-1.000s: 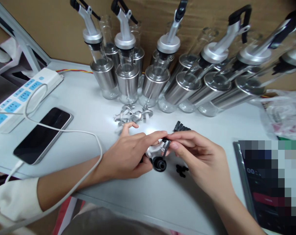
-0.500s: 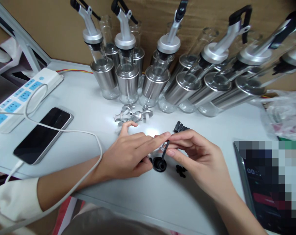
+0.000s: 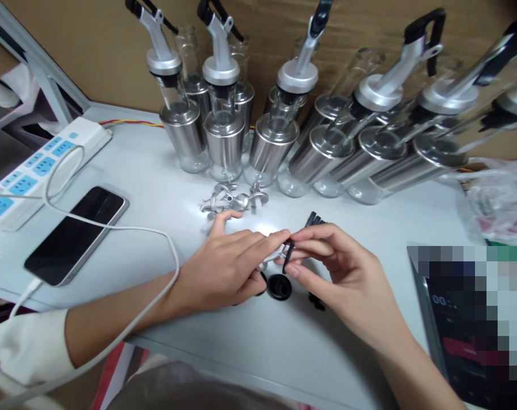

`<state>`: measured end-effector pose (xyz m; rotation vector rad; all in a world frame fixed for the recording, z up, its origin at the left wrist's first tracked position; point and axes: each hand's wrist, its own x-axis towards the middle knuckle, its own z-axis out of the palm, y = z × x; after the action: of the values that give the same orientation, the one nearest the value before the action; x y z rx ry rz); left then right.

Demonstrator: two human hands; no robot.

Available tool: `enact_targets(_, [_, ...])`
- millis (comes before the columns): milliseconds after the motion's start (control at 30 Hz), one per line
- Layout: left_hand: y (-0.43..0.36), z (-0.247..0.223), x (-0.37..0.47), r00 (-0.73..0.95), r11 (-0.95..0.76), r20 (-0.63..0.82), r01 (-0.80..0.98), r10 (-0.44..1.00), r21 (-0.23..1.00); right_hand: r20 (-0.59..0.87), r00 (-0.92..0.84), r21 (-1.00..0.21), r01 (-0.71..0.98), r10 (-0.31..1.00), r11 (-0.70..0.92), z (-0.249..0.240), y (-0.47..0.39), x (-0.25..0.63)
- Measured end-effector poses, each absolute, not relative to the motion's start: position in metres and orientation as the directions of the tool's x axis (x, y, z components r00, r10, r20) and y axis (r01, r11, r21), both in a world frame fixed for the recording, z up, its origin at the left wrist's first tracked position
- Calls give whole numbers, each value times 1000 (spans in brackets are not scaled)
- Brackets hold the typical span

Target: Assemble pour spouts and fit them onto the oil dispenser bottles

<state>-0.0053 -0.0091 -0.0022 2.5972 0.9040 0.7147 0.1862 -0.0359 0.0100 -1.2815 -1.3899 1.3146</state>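
Observation:
My left hand is closed around a silver pourer spout, mostly hidden by the fingers. Between the fingertips of my right hand is a slim black lever, held against the spout's tip. The left index finger touches the lever's upper end. Just below, a round black stopper lies on the table. Small black pieces are partly covered by my right hand, and several more black levers lie behind it. Loose silver pourer parts are piled beyond my left hand.
Several glass bottles with steel sleeves and pourer tops line the back. A power strip and a phone sit at left. A white cable crosses my left forearm. A dark-screened device and plastic bags are at right.
The black lever has moved up and slightly left, off the stopper's front and closer against the spout. More of the silver spout shows between my hands.

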Motion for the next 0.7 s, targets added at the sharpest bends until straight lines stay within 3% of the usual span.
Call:
enact_targets(300, [-9,1,-5,681,-737,317,507,660,447,-78,-172,-983,176,982,-47,9,-36,188])
enact_targets(700, [-9,2,-6,696,-738,294,505,655,448,-147,-179,-989,48,973,-140,13,-36,185])
